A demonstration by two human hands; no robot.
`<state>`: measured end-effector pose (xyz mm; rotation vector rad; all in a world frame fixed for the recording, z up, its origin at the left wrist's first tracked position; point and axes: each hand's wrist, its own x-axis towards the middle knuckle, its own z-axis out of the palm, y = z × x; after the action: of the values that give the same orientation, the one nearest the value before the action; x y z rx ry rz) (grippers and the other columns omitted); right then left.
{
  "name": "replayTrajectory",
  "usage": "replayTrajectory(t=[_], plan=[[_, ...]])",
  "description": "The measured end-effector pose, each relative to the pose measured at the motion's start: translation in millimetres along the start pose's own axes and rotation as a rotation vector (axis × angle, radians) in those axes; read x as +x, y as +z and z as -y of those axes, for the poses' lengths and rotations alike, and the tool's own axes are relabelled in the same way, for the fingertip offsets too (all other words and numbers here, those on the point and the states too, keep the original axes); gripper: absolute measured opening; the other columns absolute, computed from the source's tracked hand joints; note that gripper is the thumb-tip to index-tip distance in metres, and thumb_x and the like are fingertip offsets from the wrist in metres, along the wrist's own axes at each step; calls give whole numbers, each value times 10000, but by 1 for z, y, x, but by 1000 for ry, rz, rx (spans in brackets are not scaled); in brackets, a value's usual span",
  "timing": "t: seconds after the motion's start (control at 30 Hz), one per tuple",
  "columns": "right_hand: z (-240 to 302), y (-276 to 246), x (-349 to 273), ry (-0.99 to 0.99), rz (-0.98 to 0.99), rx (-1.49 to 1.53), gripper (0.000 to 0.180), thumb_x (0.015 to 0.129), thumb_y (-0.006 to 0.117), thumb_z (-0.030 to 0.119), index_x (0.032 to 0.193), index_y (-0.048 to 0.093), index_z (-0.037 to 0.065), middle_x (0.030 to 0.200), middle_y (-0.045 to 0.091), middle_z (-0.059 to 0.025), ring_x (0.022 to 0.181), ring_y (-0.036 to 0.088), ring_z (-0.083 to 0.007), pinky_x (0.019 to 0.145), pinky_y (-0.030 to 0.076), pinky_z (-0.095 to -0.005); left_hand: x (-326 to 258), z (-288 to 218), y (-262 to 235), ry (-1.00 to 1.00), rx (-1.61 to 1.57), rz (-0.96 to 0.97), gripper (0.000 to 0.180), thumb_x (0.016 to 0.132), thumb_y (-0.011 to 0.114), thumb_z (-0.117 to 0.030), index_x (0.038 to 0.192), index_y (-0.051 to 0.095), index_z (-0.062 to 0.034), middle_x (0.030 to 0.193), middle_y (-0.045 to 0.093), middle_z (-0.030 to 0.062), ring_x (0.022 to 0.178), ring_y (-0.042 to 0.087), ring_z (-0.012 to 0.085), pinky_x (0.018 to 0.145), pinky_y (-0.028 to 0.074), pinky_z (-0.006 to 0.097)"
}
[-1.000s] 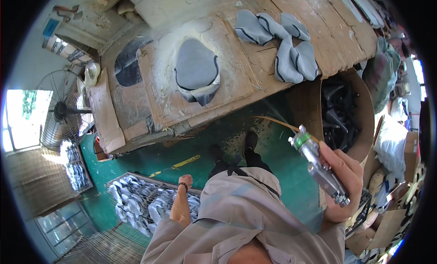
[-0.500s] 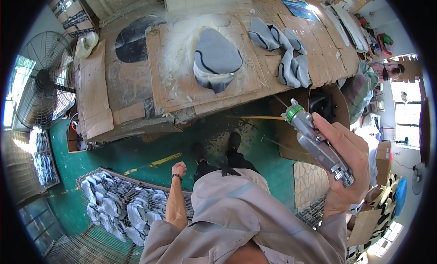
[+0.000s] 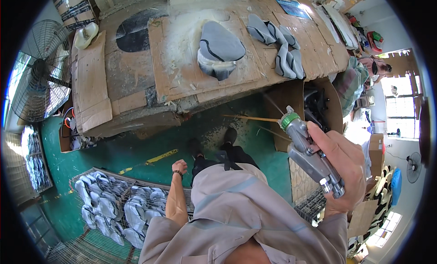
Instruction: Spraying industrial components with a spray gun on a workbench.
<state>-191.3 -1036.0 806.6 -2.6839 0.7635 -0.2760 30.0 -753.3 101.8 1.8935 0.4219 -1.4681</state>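
Observation:
A metal spray gun with a green ring near its nozzle is gripped in my right hand, to the right of my body. A thin pale streak runs up and left from the nozzle. My left hand hangs by my side in a loose fist, with nothing visible in it. On the cardboard-covered table, a grey fabric pad with a black curved line lies over a white and dark form. Several grey curved pieces with black edging lie to its right.
Wire racks with several grey-white pieces stand at the lower left. A large fan is at the far left. Under the table's right end is an open cardboard box holding dark things. A wooden stick juts out nearby.
The view has shifted slightly, so the table and its pieces appear a little higher. My right hand still grips the spray gun, and my left hand stays low at my side.

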Motion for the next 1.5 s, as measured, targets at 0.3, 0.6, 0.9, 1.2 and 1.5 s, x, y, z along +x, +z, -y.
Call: replayTrajectory(t=[0.3,0.6,0.9,1.2,1.5], plan=[[-33,-6,-56,72,6,104,759,685,725,115,1395,564,-96,885,664,-164,729,657,-322,650,527,-395,-15,-101,60,307,-35,25,232,975,685,-178,1198,723,-125,986,755,16,789,697,100,611,557,270],[-128,-10,-112,348,-141,266,790,855,633,557,1336,630,-71,887,658,-189,741,656,-332,659,500,-380,-31,-142,111,409,-11,67,227,980,687,-181,1194,719,-111,989,755,21,797,704,104,626,568,280],[-221,-25,-141,584,-269,628,547,662,742,11,1207,737,-39,982,693,-162,901,659,-236,816,487,-284,-61,-50,89,5,328,-86,237,946,531,-132,1069,734,-137,943,751,72,796,731,243,633,586,445],[-323,-20,-148,472,-333,601,699,697,622,249,1326,649,-55,824,631,-183,711,645,-305,663,471,-325,-114,-57,117,3,139,-156,248,956,646,-156,1198,692,-126,1054,739,73,883,714,236,770,581,462],[-337,-42,-98,405,-307,687,545,713,734,10,1255,706,-42,917,662,-156,799,628,-236,770,478,-300,-108,-79,149,134,133,-120,351,957,712,-237,1282,674,-109,1058,748,72,905,726,210,719,595,377]])
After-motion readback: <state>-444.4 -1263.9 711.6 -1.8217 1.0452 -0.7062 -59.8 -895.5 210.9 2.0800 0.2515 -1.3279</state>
